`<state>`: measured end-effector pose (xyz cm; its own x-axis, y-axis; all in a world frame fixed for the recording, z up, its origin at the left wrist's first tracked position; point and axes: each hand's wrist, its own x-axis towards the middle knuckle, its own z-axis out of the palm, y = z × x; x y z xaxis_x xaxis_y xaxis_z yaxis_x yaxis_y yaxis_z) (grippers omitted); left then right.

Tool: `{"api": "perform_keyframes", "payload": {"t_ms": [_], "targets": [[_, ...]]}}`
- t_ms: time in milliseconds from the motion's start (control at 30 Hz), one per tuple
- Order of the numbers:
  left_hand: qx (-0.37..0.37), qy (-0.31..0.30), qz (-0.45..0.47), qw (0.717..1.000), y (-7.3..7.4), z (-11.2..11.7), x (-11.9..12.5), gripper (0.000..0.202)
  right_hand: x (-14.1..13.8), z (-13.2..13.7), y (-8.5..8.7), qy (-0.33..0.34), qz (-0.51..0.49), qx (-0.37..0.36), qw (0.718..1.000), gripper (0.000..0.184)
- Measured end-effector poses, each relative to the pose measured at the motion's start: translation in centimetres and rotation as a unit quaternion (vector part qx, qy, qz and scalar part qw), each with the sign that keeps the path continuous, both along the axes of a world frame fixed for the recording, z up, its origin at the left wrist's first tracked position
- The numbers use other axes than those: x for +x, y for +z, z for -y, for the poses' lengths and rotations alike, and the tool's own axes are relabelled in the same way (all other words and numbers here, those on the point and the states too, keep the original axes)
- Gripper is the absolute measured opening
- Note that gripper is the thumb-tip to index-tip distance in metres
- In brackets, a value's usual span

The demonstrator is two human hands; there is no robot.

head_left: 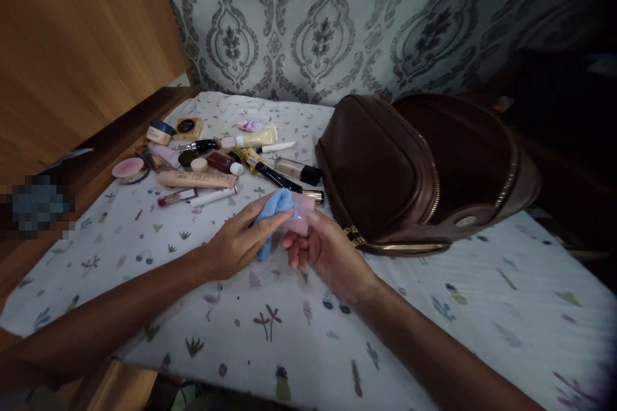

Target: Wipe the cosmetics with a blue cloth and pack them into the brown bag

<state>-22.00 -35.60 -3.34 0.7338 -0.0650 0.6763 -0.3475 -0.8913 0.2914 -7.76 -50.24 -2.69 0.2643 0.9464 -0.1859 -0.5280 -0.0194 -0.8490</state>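
My left hand (236,241) pinches a light blue cloth (273,210) and presses it against a small pale pink container (303,213). My right hand (321,247) cups that pink container from below, fingers curled round it. Both hands hover just above a table with a white patterned cover (289,327), in front of a brown leather bag (414,173) whose gold zip faces me.
Several cosmetics lie in a heap at the back left: a beige tube (195,179), a cream tube (253,139), a black-and-gold stick (284,181), a pink compact (128,169), small jars (160,131). A wooden panel (72,45) stands left, patterned wallpaper (337,26) behind.
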Motion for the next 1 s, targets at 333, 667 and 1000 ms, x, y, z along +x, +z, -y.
{"api": "perform_keyframes", "payload": {"t_ms": [333,667,1000], "targets": [[0.026,0.006,0.010,1.000,0.0,0.4,0.1,0.062,1.1,0.1,0.0,0.089,-0.131,0.078,0.984,0.050],[-0.130,0.026,-0.100,0.986,0.0,0.3,0.0,0.049,-0.1,0.0,0.3,-0.104,0.080,0.054,0.990,0.050],[-0.073,0.087,-0.090,0.989,0.1,0.9,-0.2,0.061,-0.1,-0.3,-0.4,-0.139,0.112,0.029,0.984,0.060]]}}
